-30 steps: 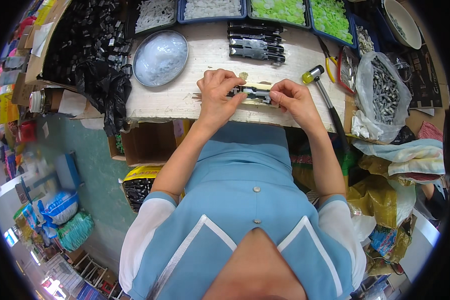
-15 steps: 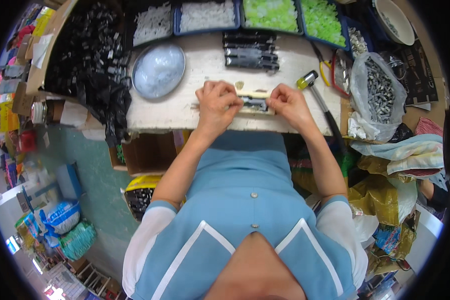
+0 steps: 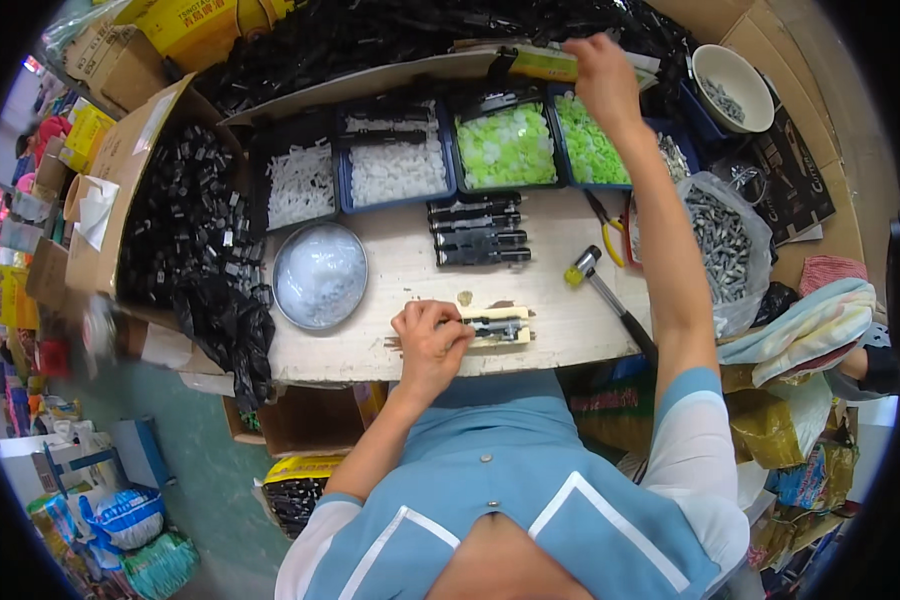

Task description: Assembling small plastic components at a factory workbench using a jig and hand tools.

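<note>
At a white bench [image 3: 395, 245], a worker [image 3: 485, 440] in blue and white is sitting or standing close to the near edge, hands well apart. On the left, a carton [image 3: 120, 220] is holding a heap of black pieces; beyond it, at far left, a yellow box [image 3: 185, 35] is carrying bold print. On the right, a black panel [image 3: 795, 185] is displaying pale lettering. Along the far side, trays [image 3: 400, 203] are holding white and green pieces, with a round dish [image 3: 320, 275] sitting nearer, at left, and a hammer [image 3: 607, 293] lying at right.

Beyond the green pieces, at far right, the right hand [image 3: 602, 75] is hovering with fingers bent; whether it is grasping anything is not showing. At the near edge, the left hand [image 3: 433, 345] is pinching the left end of a black-and-silver part [image 3: 495, 327], which is lying in a cream block [image 3: 515, 313].

Good handling is probably depending on that pinch: fingertips are best pressing lightly and evenly, so the part is sitting level while one hand is working alone. Shifting in the block is looking like the chief risk. The right forearm [image 3: 665, 230] is best clearing the trays, since brushing them could be scattering loose pieces.
</note>
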`<action>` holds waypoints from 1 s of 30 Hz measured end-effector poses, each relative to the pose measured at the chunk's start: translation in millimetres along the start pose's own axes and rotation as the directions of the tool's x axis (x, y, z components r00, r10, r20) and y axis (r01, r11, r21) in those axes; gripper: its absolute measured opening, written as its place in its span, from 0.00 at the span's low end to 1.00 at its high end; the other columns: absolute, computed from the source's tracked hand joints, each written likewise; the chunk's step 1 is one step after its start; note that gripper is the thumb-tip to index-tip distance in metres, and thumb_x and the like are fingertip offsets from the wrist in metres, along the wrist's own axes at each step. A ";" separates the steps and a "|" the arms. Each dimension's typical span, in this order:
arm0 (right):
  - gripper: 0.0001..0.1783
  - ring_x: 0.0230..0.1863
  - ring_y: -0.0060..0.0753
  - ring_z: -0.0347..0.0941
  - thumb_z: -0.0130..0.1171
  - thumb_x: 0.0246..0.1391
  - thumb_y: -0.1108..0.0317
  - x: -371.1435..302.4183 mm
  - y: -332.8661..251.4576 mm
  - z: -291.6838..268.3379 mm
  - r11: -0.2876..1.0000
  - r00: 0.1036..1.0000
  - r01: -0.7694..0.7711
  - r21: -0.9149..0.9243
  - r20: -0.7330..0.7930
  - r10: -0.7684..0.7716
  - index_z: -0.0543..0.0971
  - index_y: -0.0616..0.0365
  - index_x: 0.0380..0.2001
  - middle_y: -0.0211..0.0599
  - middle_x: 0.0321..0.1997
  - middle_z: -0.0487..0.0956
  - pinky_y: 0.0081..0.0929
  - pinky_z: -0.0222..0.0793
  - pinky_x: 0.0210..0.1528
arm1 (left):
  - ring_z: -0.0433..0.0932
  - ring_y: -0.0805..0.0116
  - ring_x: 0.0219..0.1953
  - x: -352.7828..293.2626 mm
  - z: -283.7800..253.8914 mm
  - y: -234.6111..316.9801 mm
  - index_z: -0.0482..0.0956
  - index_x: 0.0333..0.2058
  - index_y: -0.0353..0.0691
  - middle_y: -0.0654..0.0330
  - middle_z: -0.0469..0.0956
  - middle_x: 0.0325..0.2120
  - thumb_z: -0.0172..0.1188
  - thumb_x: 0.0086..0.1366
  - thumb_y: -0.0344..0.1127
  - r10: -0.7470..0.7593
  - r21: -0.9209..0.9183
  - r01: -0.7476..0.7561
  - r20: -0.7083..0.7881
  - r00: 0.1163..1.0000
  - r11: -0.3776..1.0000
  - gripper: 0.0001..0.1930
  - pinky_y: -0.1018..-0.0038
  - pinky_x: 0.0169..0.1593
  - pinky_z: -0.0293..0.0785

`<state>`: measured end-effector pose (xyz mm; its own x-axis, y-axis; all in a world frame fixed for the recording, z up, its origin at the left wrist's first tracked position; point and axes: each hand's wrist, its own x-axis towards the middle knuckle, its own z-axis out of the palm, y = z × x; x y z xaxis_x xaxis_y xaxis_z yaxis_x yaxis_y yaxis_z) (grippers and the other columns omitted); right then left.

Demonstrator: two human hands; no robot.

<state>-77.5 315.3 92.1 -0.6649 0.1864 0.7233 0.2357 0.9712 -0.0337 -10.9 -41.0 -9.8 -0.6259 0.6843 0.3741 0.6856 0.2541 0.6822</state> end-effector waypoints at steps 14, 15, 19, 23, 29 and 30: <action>0.10 0.32 0.31 0.71 0.53 0.48 0.69 62.5 44.6 19.9 0.775 0.979 -0.106 0.623 -0.069 0.190 0.75 0.55 0.36 0.31 0.33 0.75 0.25 0.65 0.33 | 0.64 0.66 0.39 -2.6 0.3 -1.1 0.77 0.20 0.45 0.68 0.71 0.28 0.61 0.42 0.28 0.005 -0.016 -0.004 0.011 1.000 1.000 0.04 0.68 0.43 0.50; 0.09 0.31 0.27 0.70 0.51 0.49 0.72 53.9 29.6 -4.1 0.501 0.926 -0.339 0.796 0.190 0.325 0.74 0.53 0.35 0.29 0.31 0.75 0.26 0.64 0.32 | 0.64 0.66 0.39 -5.8 0.5 -2.0 0.77 0.20 0.45 0.68 0.71 0.28 0.62 0.42 0.28 -0.006 -0.011 0.006 0.000 1.000 1.000 0.04 0.68 0.44 0.50; 0.08 0.28 0.26 0.72 0.52 0.48 0.71 2.7 -3.7 -39.6 -0.214 0.875 -0.278 0.936 0.339 0.345 0.72 0.60 0.33 0.32 0.28 0.74 0.25 0.68 0.31 | 0.64 0.65 0.40 -4.6 -4.9 4.4 0.77 0.21 0.44 0.67 0.71 0.29 0.63 0.42 0.31 -0.015 0.024 0.015 0.013 1.000 1.000 0.05 0.68 0.45 0.50; 0.15 0.27 0.28 0.72 0.54 0.44 0.74 -78.5 -71.9 -60.5 -0.419 0.789 -0.465 0.780 0.580 0.204 0.69 0.62 0.39 0.37 0.30 0.74 0.28 0.70 0.33 | 0.72 0.70 0.34 10.8 -12.1 7.5 0.76 0.33 0.37 0.61 0.73 0.32 0.61 0.47 0.25 -0.173 -0.318 0.126 -0.122 0.977 0.940 0.11 0.79 0.37 0.68; 0.17 0.33 0.31 0.71 0.56 0.44 0.74 -168.2 -144.2 -77.7 -0.349 0.606 -0.723 0.596 0.790 0.094 0.68 0.60 0.41 0.36 0.36 0.72 0.27 0.67 0.40 | 0.74 0.74 0.23 25.9 -20.1 8.0 0.72 0.41 0.30 0.58 0.75 0.23 0.55 0.57 0.26 -0.390 -0.889 0.361 0.238 0.890 0.281 0.13 0.79 0.27 0.73; 0.17 0.35 0.29 0.70 0.57 0.45 0.74 -174.2 -143.8 -79.1 -0.239 0.618 -0.735 0.635 0.772 0.152 0.68 0.60 0.41 0.35 0.37 0.71 0.26 0.66 0.41 | 0.74 0.74 0.23 20.1 -22.3 4.9 0.72 0.40 0.30 0.58 0.75 0.22 0.55 0.56 0.26 -0.417 -0.880 0.376 0.237 0.877 0.291 0.12 0.79 0.26 0.72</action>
<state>60.5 131.4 25.5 -0.9219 0.3767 -0.0904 -0.0180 -0.2746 -0.9614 -28.4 -41.3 15.1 -0.7471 0.6563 -0.1055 -0.3631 -0.2701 0.8918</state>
